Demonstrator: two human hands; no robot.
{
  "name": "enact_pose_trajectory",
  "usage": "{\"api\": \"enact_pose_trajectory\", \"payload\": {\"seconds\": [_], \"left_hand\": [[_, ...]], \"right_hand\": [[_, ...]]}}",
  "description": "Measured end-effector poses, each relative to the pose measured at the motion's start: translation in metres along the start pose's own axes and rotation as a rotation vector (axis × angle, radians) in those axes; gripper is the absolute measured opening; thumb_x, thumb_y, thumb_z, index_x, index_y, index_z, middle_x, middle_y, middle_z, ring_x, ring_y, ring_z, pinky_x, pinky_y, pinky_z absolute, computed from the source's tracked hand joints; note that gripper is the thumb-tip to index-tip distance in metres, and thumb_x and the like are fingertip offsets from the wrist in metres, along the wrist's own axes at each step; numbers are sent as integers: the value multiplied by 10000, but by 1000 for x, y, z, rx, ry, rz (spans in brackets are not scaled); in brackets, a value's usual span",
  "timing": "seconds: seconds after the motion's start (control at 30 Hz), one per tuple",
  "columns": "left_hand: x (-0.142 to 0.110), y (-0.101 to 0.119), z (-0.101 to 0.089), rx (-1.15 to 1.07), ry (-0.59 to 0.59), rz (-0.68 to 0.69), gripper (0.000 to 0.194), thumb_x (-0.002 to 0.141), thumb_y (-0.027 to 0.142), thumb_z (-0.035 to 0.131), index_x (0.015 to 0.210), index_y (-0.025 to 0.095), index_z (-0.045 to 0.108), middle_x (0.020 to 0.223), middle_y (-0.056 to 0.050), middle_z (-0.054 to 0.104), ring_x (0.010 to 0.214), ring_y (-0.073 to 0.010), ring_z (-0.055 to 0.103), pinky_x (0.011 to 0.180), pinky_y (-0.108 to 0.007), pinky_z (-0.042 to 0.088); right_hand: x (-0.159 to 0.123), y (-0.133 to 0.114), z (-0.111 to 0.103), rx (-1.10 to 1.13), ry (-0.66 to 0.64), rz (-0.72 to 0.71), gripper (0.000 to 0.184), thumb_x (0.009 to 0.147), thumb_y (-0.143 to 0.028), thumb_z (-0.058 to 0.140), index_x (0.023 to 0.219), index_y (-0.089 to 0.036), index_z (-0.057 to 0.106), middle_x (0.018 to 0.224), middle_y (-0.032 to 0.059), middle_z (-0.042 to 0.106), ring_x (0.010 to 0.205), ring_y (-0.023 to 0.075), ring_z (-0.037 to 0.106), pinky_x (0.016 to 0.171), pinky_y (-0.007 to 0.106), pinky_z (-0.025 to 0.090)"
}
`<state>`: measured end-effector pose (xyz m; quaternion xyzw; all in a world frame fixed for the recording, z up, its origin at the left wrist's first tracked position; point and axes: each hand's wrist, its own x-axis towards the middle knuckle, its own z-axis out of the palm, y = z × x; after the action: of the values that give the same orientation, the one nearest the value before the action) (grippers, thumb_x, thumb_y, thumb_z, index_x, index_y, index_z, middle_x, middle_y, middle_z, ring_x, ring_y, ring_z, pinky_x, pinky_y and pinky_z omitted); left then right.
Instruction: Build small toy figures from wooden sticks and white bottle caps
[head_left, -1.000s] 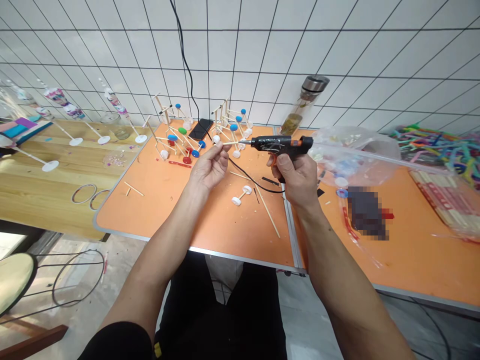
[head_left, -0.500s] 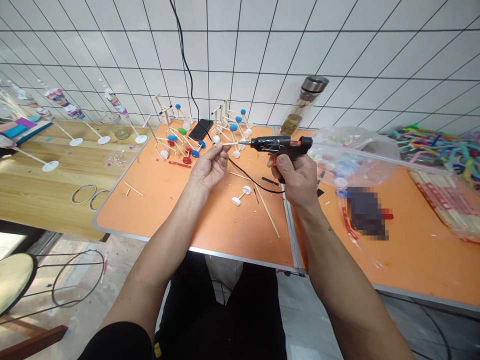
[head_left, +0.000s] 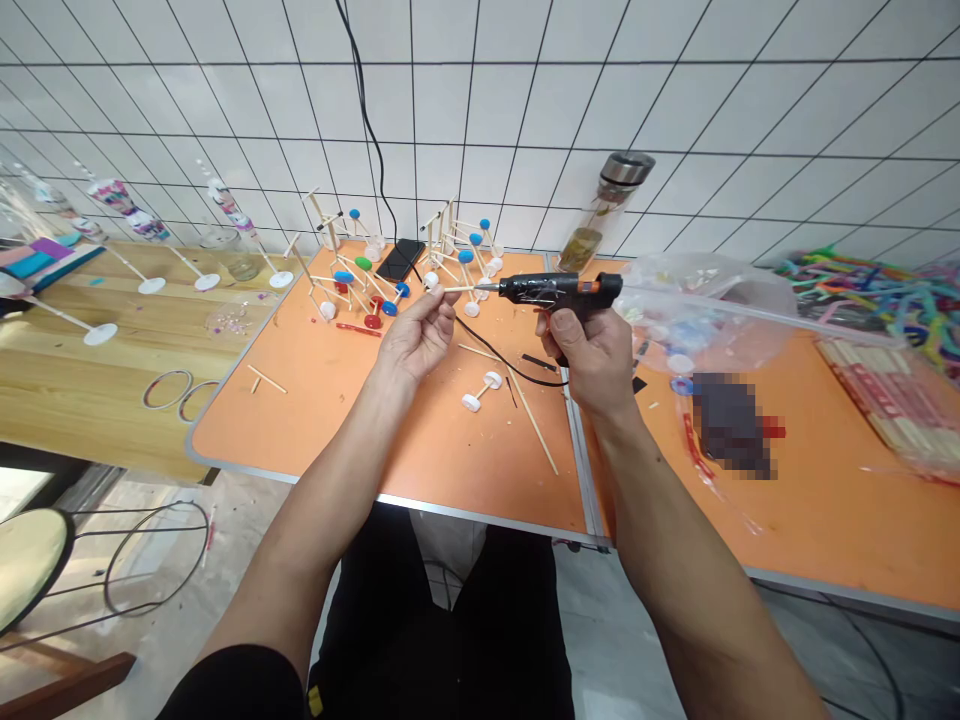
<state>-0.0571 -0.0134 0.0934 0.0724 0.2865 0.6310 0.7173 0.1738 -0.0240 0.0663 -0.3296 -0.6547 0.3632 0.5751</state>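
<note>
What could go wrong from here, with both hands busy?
The nozzle of the glue gun points toward the left hand, close to its fingertips; if hot, it might burn them. The cord runs near the white-wheeled axle and could nudge it if the right hand moves.

An orange table with a grey metallic rim (head_left: 330,420) carries a short wooden axle with two white round wheels (head_left: 482,391). With that as the dial's centre, a black rectangular phone (head_left: 394,262) lies at eleven o'clock, a tall clear bottle (head_left: 600,210) (silvery cap (head_left: 626,168) on top) stands at one, and two thin pale wooden sticks (head_left: 268,379) lie at nine.
</note>
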Motion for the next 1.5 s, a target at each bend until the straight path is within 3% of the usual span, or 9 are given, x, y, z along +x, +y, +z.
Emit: {"api": "enact_pose_trajectory", "payload": {"seconds": [0.53, 0.8, 1.17, 1.5], "left_hand": [[-3, 0, 2, 0, 12, -11, 245, 1137, 60, 523, 1176, 72, 765, 724, -25, 766, 492, -39, 662, 536, -74, 530], [-3, 0, 2, 9, -19, -1, 278, 1151, 66, 489, 1013, 66, 730, 720, -46, 763, 494, -43, 662, 529, -80, 522], [-1, 1, 0, 27, -5, -14, 257, 1146, 81, 512, 1123, 72, 768, 718, -31, 760, 504, -43, 665, 516, -74, 507], [-2, 1, 0, 53, -23, -2, 303, 1146, 81, 508, 910, 98, 697, 717, -36, 744, 514, -38, 654, 532, -77, 513]], "right_hand": [[0, 3, -1, -22, 10, 8, 564, 966, -791, 751, 875, -237, 705, 687, -8, 525, 582, 135, 414, 531, 310, 285], [0, 5, -2, -19, 3, 9, 533, 984, -757, 754, 880, -237, 710, 714, -5, 533, 590, 134, 418, 549, 317, 277], [0, -1, -2, -52, 2, 15, 583, 956, -815, 743, 873, -239, 704, 676, -15, 497, 584, 142, 400, 555, 321, 278], [0, -1, -5, -100, 1, -14, 567, 980, -796, 728, 882, -238, 725, 704, 2, 564, 607, 146, 461, 546, 311, 322]]}}
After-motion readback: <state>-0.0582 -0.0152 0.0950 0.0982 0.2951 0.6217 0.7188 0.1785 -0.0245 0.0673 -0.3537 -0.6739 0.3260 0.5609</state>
